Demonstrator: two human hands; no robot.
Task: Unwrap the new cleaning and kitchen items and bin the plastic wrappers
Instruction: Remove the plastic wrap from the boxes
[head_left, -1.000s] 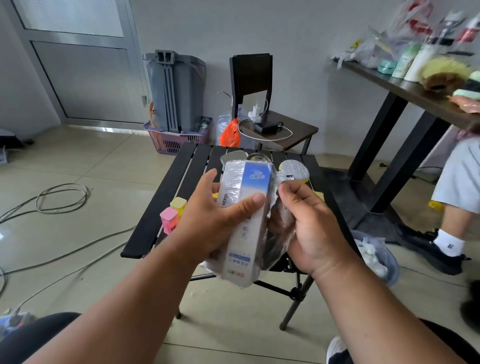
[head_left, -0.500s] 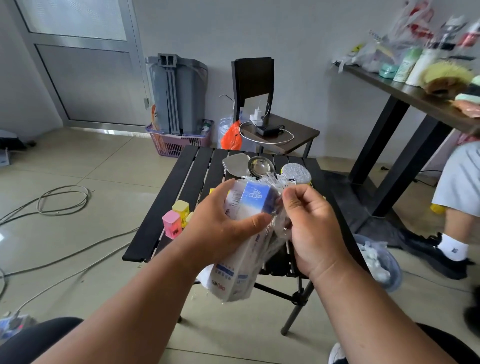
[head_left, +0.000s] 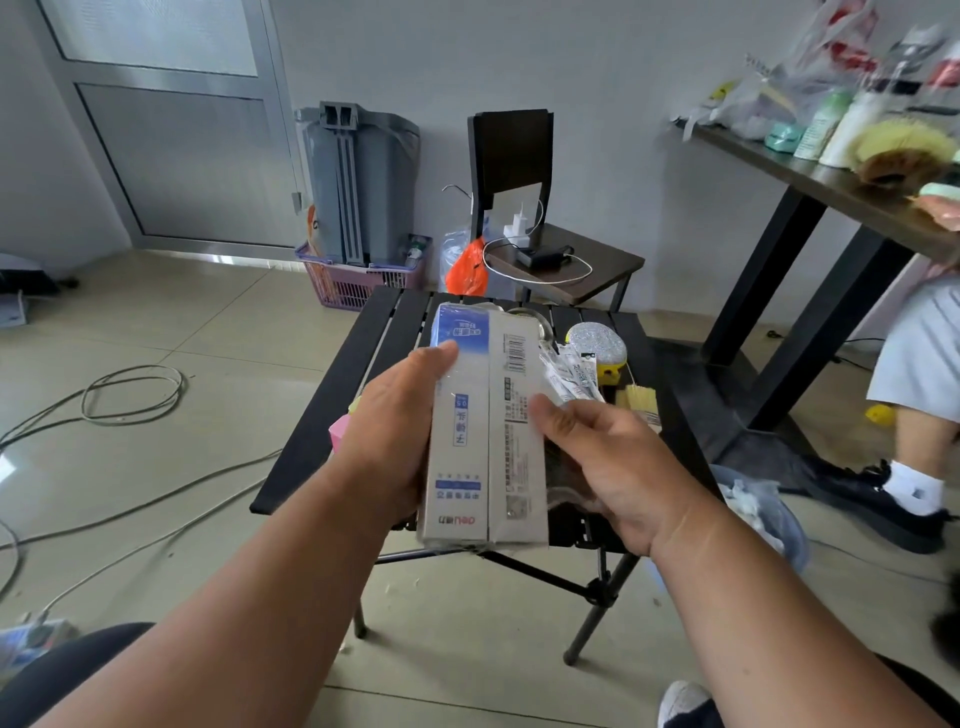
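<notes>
The left hand (head_left: 395, 431) grips the wrapped box (head_left: 483, 431) above the black worktop (head_left: 332, 395); the right hand's fingers (head_left: 550, 410) pinch what seems to be loose film (head_left: 569, 374) at its side. A hard tug could tear the film short — or drop the box past the near edge. The bin (head_left: 774, 514) sits low right, floor open.

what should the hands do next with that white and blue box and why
Probably pull the clear plastic wrapper off the white and blue cardboard box: the left hand grips the box, the right hand holds the film, which looks loose at the far end.
</notes>
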